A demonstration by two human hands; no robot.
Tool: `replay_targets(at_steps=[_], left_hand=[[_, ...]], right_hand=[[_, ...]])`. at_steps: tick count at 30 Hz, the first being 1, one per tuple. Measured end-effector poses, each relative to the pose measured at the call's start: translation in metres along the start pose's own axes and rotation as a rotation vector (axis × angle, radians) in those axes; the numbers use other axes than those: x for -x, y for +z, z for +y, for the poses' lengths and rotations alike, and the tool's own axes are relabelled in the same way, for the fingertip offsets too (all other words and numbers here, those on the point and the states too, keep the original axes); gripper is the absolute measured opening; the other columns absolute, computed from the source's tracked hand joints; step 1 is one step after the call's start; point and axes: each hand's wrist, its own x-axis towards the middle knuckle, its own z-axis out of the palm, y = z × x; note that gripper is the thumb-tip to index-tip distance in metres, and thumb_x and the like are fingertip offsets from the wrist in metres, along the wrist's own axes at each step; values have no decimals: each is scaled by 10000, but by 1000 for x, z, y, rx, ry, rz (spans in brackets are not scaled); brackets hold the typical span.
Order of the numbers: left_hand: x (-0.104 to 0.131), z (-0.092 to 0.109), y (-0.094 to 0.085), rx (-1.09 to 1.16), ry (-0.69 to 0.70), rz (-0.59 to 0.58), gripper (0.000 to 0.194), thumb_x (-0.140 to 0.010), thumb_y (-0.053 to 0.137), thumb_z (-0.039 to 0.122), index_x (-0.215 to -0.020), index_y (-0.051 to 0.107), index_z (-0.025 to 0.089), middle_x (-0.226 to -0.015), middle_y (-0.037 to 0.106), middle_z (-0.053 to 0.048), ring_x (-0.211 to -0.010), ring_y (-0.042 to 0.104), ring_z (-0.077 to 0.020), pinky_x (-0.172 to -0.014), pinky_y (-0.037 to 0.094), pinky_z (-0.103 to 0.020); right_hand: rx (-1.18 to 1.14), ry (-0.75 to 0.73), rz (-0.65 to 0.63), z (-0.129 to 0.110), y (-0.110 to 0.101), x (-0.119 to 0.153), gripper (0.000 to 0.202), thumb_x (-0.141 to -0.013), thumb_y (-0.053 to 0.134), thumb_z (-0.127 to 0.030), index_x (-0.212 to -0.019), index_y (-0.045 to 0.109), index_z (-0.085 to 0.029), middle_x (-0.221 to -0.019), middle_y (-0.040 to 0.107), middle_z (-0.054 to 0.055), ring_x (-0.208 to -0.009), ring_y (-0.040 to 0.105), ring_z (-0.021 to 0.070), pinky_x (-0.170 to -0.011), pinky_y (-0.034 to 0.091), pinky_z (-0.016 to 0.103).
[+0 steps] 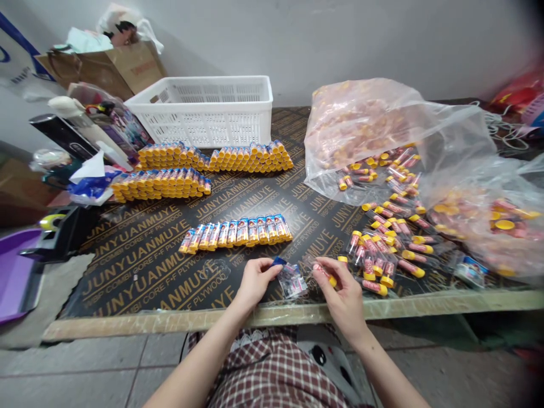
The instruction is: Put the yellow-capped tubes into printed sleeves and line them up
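Note:
My left hand pinches the blue top of a small clear plastic packet near the table's front edge. To the right of the packet, my right hand has its fingers closed round a small tube with a yellow cap and a pink-red label. Behind my hands lies a row of blue-and-yellow packed tubes, side by side. A loose heap of yellow-capped tubes lies just right of my right hand.
Stacked packed tubes stand before a white basket. A large clear bag of tubes is at the back right, another bag at the right. Bottles and a purple dustpan are at the left.

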Motion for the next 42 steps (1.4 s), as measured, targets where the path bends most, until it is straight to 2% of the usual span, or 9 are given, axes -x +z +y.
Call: replay_targets(at_steps=[4, 9, 13, 15, 18, 22, 35, 39, 42], left_hand=[[-1, -4, 1, -605, 255, 47, 72, -770, 603, 190, -761, 674, 180, -742, 631, -37, -738, 561, -177, -698, 406, -288], [4, -2, 3, -866, 379, 100, 55, -757, 598, 137, -738, 590, 188, -781, 611, -37, -782, 538, -190, -684, 398, -291], [5, 0, 3, -558, 370, 153, 97, -733, 592, 113, -681, 556, 187, -756, 615, -18, -771, 553, -167, -707, 417, -277], [3, 1, 3, -223, 218, 181, 65, -728, 628, 184, -711, 565, 180, -656, 604, 8, -653, 558, -137, -647, 430, -253], [-1, 4, 1, 266, -40, 186, 219, -650, 721, 271, -803, 617, 154, -612, 618, 19, -563, 555, -107, -598, 453, -235], [-1, 11, -2, 598, -205, 178, 307, -527, 811, 295, -734, 667, 121, -703, 673, -20, -601, 593, -101, -614, 494, -230], [1, 15, -5, 721, -247, 272, 367, -436, 861, 369, -599, 656, 112, -552, 634, -6, -552, 583, -102, -609, 492, -229], [4, 17, -2, 657, -182, 255, 346, -538, 815, 400, -654, 665, 111, -612, 638, -6, -582, 571, -92, -611, 485, -222], [9, 22, 1, 671, -125, 161, 327, -603, 781, 399, -746, 663, 130, -704, 651, -6, -633, 581, -99, -627, 493, -232]], right_hand=[[5, -81, 75, 0, -3, -3, 102, -824, 625, -284, -895, 639, -212, -940, 631, 51, -929, 580, 202, -854, 449, 373], [8, -117, 138, 1, -3, -2, 63, -786, 669, -231, -749, 624, -206, -847, 610, 31, -859, 579, 183, -800, 453, 343], [30, -113, 97, -2, -4, 0, 93, -811, 626, -206, -893, 667, -221, -945, 584, 48, -916, 572, 188, -830, 461, 352], [33, -121, 54, -4, -4, 3, 188, -828, 594, -189, -996, 663, -237, -995, 571, 55, -943, 568, 191, -845, 468, 361], [25, -142, 35, -4, -2, 7, 266, -830, 584, -167, -1075, 640, -254, -1021, 576, 54, -955, 572, 191, -847, 483, 364], [-17, -175, 60, -3, 2, 11, 289, -813, 606, -140, -1082, 623, -245, -1030, 606, 57, -974, 583, 199, -849, 496, 373], [47, -338, 61, -12, 6, 14, 350, -787, 614, -66, -1089, 636, -241, -1016, 638, 58, -950, 611, 187, -847, 508, 343], [21, -330, -50, -16, 9, 15, 332, -802, 598, -89, -1090, 639, -250, -1007, 635, 67, -937, 618, 193, -832, 527, 350], [-15, -305, -179, -14, 11, 17, 346, -842, 535, -106, -1144, 616, -254, -1066, 612, 83, -986, 608, 201, -852, 528, 365]])
